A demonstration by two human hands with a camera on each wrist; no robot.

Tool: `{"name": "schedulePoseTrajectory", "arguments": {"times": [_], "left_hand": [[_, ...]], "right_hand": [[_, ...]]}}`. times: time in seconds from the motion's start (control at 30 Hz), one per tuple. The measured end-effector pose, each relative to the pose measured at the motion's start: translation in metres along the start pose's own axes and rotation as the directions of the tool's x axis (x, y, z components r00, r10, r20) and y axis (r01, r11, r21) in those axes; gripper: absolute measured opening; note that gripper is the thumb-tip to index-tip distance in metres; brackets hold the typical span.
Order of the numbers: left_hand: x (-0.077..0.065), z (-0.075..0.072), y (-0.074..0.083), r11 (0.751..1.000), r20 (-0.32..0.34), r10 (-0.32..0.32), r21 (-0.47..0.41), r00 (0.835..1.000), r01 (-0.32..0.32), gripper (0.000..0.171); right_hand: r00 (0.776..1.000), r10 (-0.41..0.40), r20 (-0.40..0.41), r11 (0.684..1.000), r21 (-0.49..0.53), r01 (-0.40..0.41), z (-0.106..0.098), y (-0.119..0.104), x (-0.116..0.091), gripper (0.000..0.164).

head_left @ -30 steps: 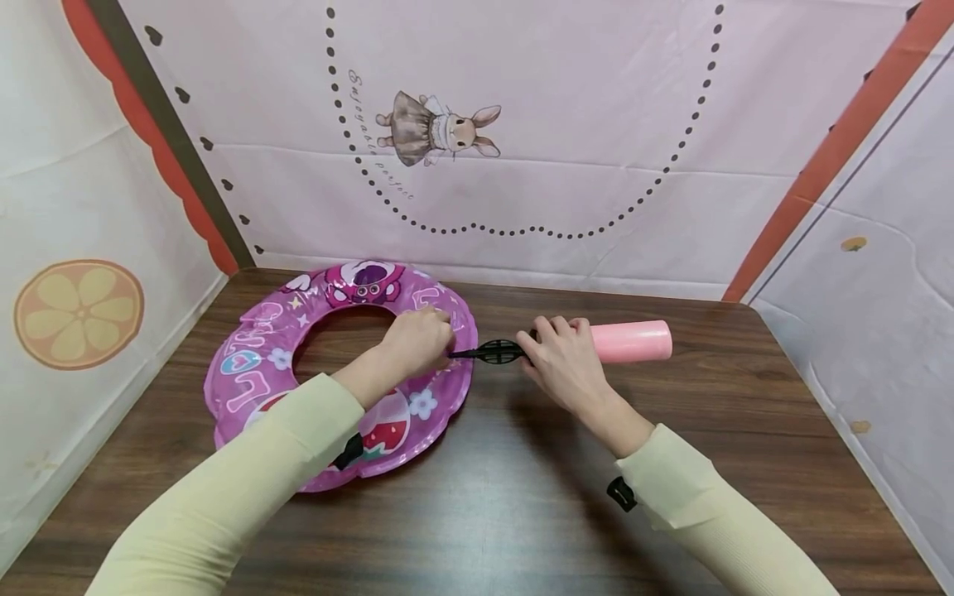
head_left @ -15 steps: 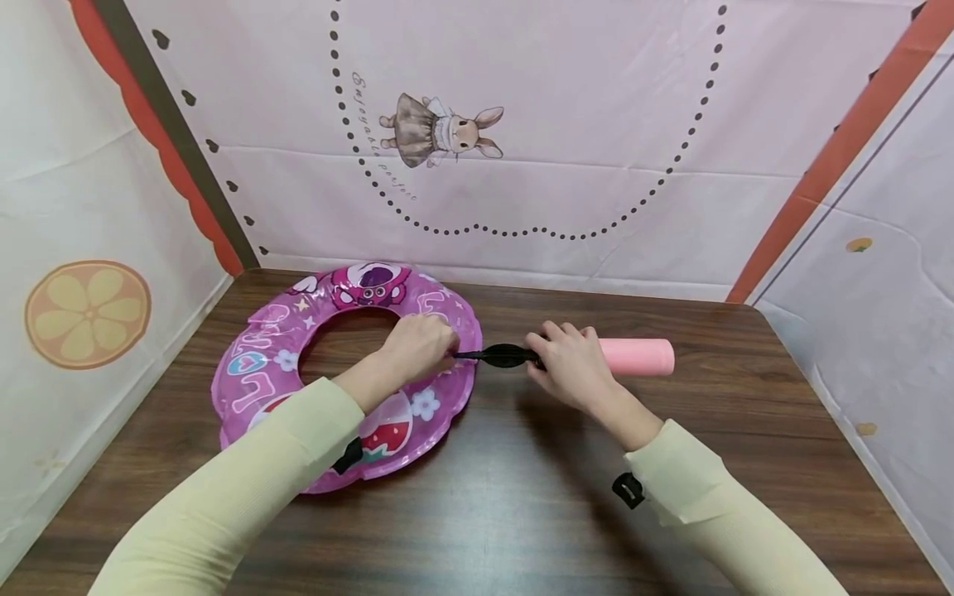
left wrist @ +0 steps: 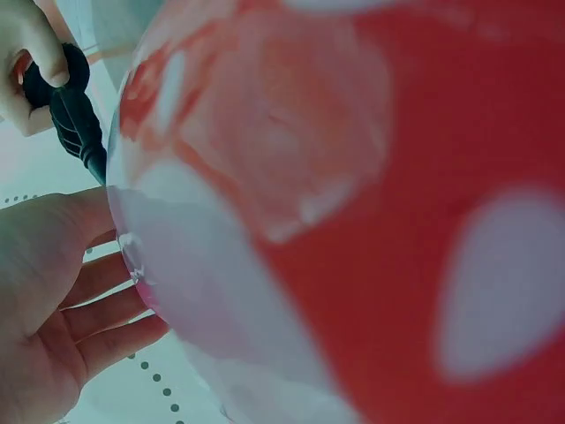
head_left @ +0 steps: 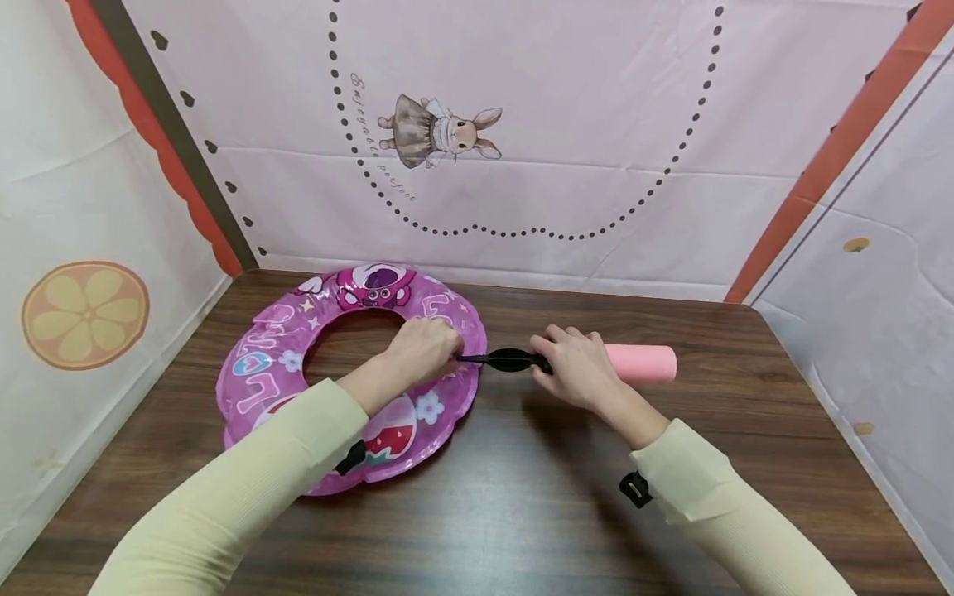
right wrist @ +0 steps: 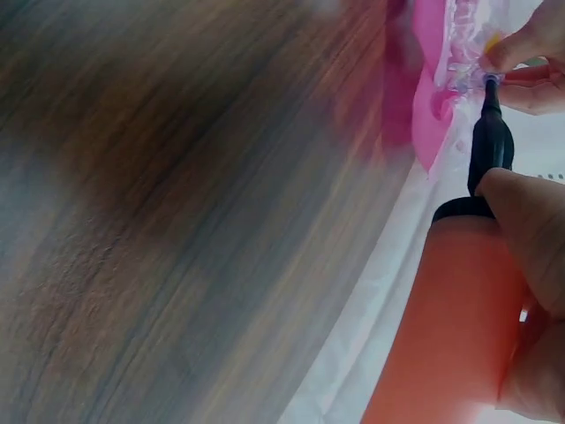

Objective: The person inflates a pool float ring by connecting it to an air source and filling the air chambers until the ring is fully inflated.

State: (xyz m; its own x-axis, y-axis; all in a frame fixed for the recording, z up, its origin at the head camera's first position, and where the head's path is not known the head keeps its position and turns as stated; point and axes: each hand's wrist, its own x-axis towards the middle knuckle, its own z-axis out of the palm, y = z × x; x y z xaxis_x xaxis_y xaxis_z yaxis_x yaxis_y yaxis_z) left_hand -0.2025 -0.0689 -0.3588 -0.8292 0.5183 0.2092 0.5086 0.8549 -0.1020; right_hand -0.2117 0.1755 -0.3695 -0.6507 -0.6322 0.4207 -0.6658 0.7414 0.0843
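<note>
A purple inflatable swim ring (head_left: 429, 407) with printed letters, fruit and a bear lies on the table. From its right side runs the black nozzle (head_left: 510, 359) of a hand pump whose body (head_left: 643, 362) is a pink cylinder. My left hand (head_left: 426, 348) pinches the clear valve area where the nozzle tip meets the ring; the right wrist view shows thumb and fingers there. My right hand (head_left: 577, 368) grips the pump near the joint of black nozzle and pink body. In the left wrist view the ring's red print (left wrist: 424, 132) fills most of the picture.
The dark wooden table (head_left: 492, 513) extends in front of both arms. A pale printed cloth (head_left: 581, 116) with a rabbit figure hangs behind it, and more cloth stands at the left and right sides.
The pump has come slightly nearer and to the right, and its pink body lies more level with the nozzle. The ring has shifted a little right. Both hands keep their holds.
</note>
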Motion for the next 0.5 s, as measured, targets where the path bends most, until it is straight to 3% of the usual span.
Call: {"name": "schedulePoseTrajectory", "arguments": {"times": [0.33, 0.5], "left_hand": [[0.0043, -0.0046, 0.0008, 0.997, 0.081, -0.010, -0.070, 0.997, 0.016, 0.011], [0.0037, -0.0017, 0.0031, 0.997, 0.054, 0.002, -0.078, 0.999, 0.003, 0.009]], "right_hand": [[0.988, -0.087, -0.128, 0.990, -0.121, 0.072, 0.0067, 0.0034, -0.0038, 0.021], [0.995, -0.066, -0.069, 0.995, -0.077, 0.061, 0.0040, 0.0054, -0.0071, 0.017]]}}
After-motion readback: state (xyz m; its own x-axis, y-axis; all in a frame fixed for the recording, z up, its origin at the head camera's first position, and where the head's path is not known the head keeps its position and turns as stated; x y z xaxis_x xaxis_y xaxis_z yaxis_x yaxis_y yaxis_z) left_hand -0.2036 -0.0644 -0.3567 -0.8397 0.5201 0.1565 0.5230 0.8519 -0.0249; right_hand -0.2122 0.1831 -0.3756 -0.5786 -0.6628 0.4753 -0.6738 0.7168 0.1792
